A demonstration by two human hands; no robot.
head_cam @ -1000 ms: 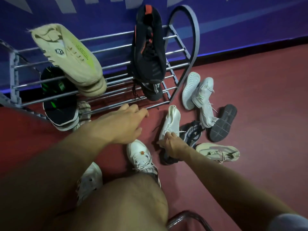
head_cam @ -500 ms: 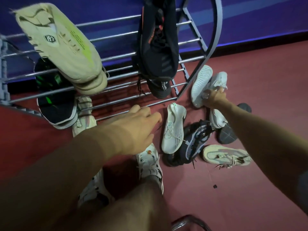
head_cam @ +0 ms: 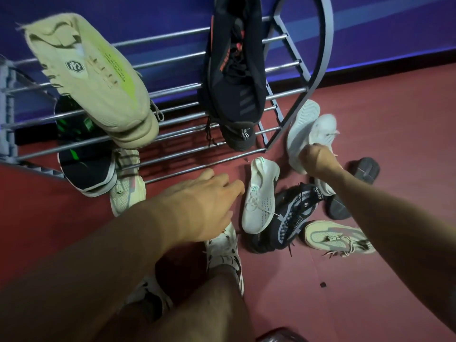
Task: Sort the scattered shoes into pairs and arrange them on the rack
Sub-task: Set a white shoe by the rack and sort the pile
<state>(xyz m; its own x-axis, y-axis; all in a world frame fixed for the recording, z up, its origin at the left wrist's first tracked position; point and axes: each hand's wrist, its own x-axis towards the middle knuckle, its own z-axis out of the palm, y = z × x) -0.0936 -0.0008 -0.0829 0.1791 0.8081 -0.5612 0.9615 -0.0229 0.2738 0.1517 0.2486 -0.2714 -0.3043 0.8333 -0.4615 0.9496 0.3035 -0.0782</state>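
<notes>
A metal shoe rack [head_cam: 172, 108] stands against the blue wall. On it sit a beige pair [head_cam: 98, 80], a black pair with red accents [head_cam: 237, 70] and a black-and-green pair [head_cam: 86, 166] lower down. My right hand [head_cam: 318, 160] grips a white sneaker [head_cam: 323, 129] on the floor right of the rack, beside an upturned white shoe [head_cam: 299, 124]. My left hand [head_cam: 204, 203] hovers open in front of the rack's lowest bars. Near it lies another white sneaker [head_cam: 261, 193] next to a black-and-blue shoe [head_cam: 293, 213].
A beige shoe with laces [head_cam: 338, 236] and a dark upturned shoe [head_cam: 365, 169] lie on the red floor at right. A cream shoe [head_cam: 127, 191] rests under the rack. My feet wear white sneakers [head_cam: 225, 250] below my left hand.
My right hand left the white sneaker near the middle, reached right and took hold of the white sneaker by the rack's end. My left hand stayed about where it was.
</notes>
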